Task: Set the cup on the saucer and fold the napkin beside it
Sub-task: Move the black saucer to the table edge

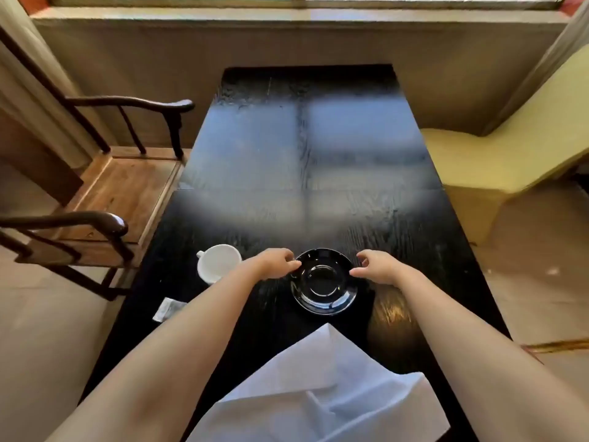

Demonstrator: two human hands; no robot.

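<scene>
A black glossy saucer (323, 299) lies on the dark table (306, 148), just in front of me. My left hand (275, 263) is at its left rim, with curled fingertips pinching the edge. My right hand (379, 266) is at the right rim. Its fingers are loosely curled, and the thumb tip touches the edge with nothing held. A white cup (218, 263) stands upright on the table left of the saucer, apart from it, with its handle pointing left. A white napkin (318, 390) lies unfolded and rumpled at the near table edge, between my forearms.
A small white packet (167, 309) lies near the table's left edge, below the cup. A wooden armchair (121, 193) stands close on the left and a yellow covered chair (497, 154) on the right. A wall with a window sill (293, 17) runs behind the table.
</scene>
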